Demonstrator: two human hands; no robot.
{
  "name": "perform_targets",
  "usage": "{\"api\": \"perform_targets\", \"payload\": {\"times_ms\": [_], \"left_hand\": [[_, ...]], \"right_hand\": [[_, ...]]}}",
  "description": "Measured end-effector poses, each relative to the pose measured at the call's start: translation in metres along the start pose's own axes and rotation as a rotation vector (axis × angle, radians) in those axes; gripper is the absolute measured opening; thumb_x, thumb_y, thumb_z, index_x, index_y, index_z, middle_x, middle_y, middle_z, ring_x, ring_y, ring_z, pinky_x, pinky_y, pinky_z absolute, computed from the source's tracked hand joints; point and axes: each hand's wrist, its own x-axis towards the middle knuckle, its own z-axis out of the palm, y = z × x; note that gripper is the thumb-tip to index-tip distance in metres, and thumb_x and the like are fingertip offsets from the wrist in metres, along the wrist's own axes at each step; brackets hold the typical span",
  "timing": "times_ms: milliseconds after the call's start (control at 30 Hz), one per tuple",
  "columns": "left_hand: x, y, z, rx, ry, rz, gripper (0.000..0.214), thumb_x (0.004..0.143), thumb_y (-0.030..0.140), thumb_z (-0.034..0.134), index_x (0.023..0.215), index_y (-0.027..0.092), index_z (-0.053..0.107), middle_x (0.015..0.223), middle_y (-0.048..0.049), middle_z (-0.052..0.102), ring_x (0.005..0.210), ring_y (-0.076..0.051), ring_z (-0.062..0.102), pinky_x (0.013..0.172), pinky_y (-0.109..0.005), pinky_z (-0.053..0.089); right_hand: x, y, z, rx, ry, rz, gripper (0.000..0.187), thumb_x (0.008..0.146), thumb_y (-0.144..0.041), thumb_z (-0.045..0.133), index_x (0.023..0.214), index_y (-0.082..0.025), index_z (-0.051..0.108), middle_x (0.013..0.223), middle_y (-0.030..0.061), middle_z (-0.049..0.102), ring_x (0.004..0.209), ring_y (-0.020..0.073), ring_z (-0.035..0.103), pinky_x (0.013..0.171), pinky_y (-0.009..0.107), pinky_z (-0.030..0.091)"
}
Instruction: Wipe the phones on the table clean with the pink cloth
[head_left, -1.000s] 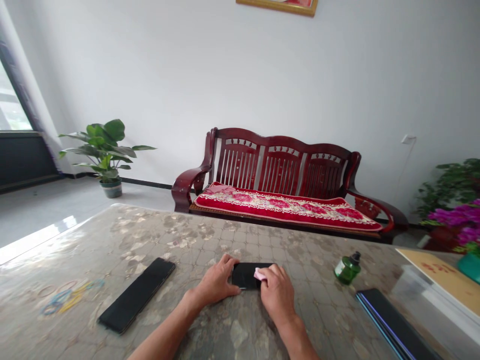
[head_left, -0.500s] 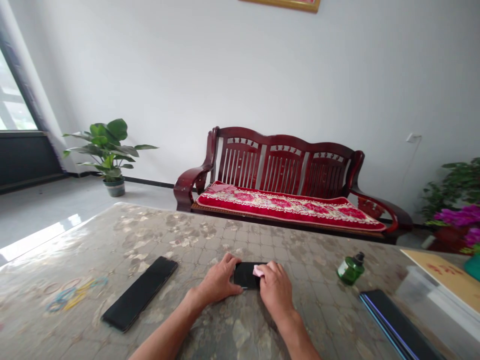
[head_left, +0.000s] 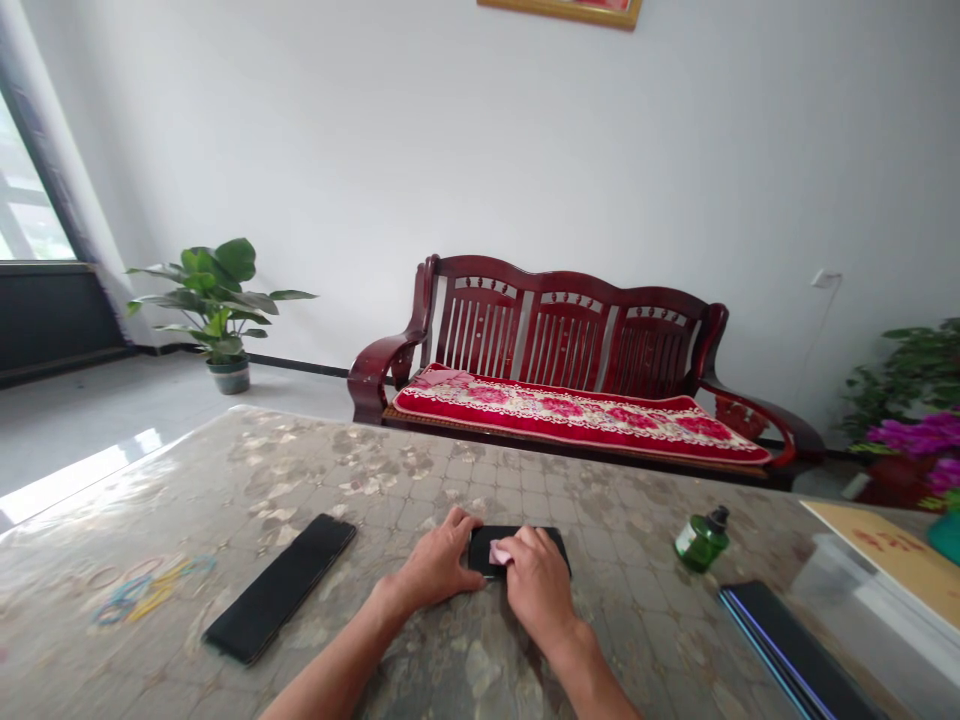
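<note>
A black smartphone (head_left: 480, 542) lies flat on the table between my hands, its long side running left to right. My left hand (head_left: 442, 558) grips its left end, thumb at the near edge and fingers at the far edge. My right hand (head_left: 537, 580) is closed on a small pale pink cloth (head_left: 499, 552), pressed against the phone's dark face. The right hand covers part of the phone's near side; its far right corner shows beyond the knuckles.
Left of my hands lies a longer black phone (head_left: 281, 588), with several coloured rubber bands (head_left: 142, 592) beyond it. To the right stand a green pump bottle (head_left: 702, 540), stacked dark phones (head_left: 795, 645) and a clear box (head_left: 870, 610). A red wooden bench (head_left: 566, 330) is behind the table (head_left: 420, 470).
My right hand has slid left across the phone with the cloth, uncovering the phone's right end. My left hand stays in place.
</note>
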Motion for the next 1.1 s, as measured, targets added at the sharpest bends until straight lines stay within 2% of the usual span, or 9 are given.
{"api": "perform_targets", "payload": {"times_ms": [100,300,567,767,900,1100], "left_hand": [[0.001,0.0,0.0,-0.002,-0.011,0.002,0.063,0.063,0.031,0.073,0.121,0.028,0.048,0.12,-0.0025,0.051,0.096,-0.022,0.062,0.08,-0.027,0.049],[0.004,-0.008,0.008,0.006,0.041,0.051,0.057,0.068,0.034,0.069,0.12,0.025,0.049,0.117,-0.0034,0.051,0.097,-0.022,0.061,0.079,-0.027,0.049],[0.005,-0.01,0.007,-0.015,0.022,0.046,0.063,0.061,0.031,0.076,0.118,0.026,0.05,0.118,-0.0022,0.051,0.099,-0.022,0.061,0.079,-0.026,0.047],[0.004,-0.007,0.006,-0.025,0.029,0.027,0.062,0.062,0.032,0.076,0.118,0.026,0.05,0.116,-0.0027,0.051,0.095,-0.022,0.061,0.078,-0.027,0.048],[0.003,-0.005,0.004,-0.04,0.021,0.027,0.064,0.061,0.031,0.076,0.119,0.025,0.05,0.117,-0.0027,0.051,0.093,-0.021,0.061,0.076,-0.026,0.048],[0.003,-0.005,0.002,-0.038,0.015,0.033,0.06,0.06,0.032,0.078,0.114,0.025,0.052,0.114,-0.0021,0.052,0.094,-0.021,0.061,0.075,-0.025,0.047]], "right_hand": [[0.003,-0.003,0.001,-0.008,-0.004,0.004,0.03,0.088,-0.01,0.048,0.087,-0.028,0.072,0.088,0.0014,0.063,0.089,0.0157,0.055,0.079,0.025,0.036],[0.0,-0.014,0.001,0.022,-0.074,-0.129,0.027,0.088,-0.012,0.05,0.084,-0.027,0.071,0.086,0.0006,0.064,0.088,0.0152,0.055,0.077,0.024,0.036],[0.016,-0.013,0.001,0.02,-0.042,-0.062,0.029,0.088,-0.01,0.048,0.083,-0.026,0.071,0.085,0.0016,0.063,0.089,0.0161,0.055,0.08,0.024,0.037],[0.006,-0.009,-0.003,0.006,-0.1,-0.161,0.024,0.086,-0.013,0.052,0.081,-0.027,0.072,0.085,0.0,0.063,0.087,0.0146,0.054,0.076,0.023,0.036],[0.009,-0.006,-0.003,-0.039,-0.082,-0.085,0.024,0.087,-0.014,0.053,0.082,-0.027,0.072,0.085,0.0011,0.063,0.088,0.0151,0.055,0.078,0.024,0.035],[0.027,-0.008,0.009,-0.068,-0.007,0.037,0.025,0.089,-0.015,0.05,0.085,-0.026,0.071,0.088,0.0028,0.064,0.088,0.0166,0.056,0.076,0.026,0.035]]}}
